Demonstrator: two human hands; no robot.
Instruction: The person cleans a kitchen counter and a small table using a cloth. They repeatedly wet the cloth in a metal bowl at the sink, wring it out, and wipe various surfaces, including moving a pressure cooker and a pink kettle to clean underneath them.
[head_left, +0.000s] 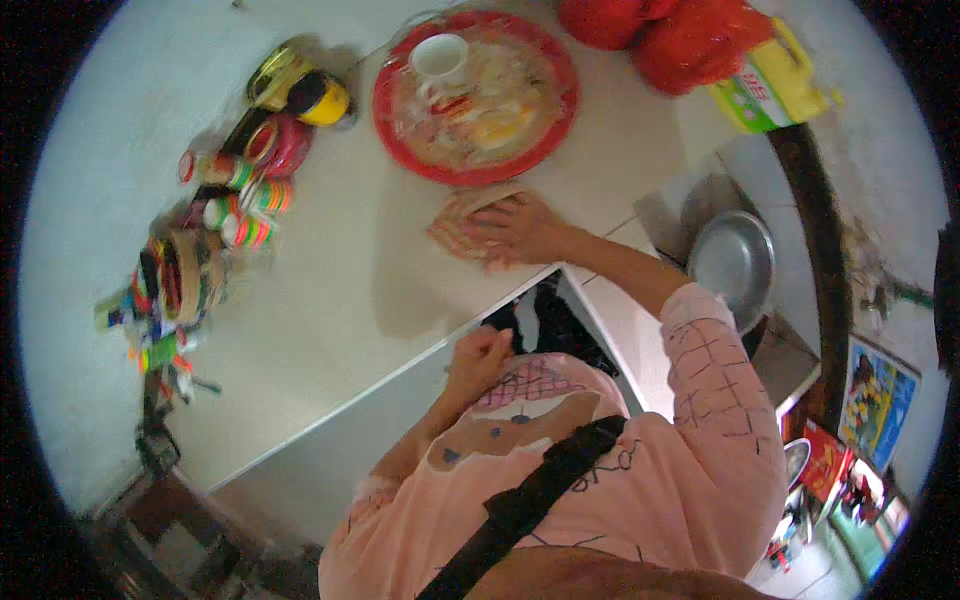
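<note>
My right hand (517, 225) lies flat, fingers spread, on a pinkish-orange cloth (448, 225), pressing it against the pale countertop (322, 322). The cloth is rumpled and partly hidden under the palm. Just beyond it is a round red-rimmed tray (476, 174) with a patterned middle. A white cup (439, 60) stands on the tray. My left hand (480, 360) is curled into a loose fist in front of my body, by the counter's front edge, with nothing visible in it.
Along the left wall stand jars (289, 142), striped cups (247, 232) and a basket (187, 274) of small items, all blurred. Red plastic bags (682, 45) and a yellow jug (772, 90) sit at the back right. A metal basin (731, 262) leans beyond my right forearm.
</note>
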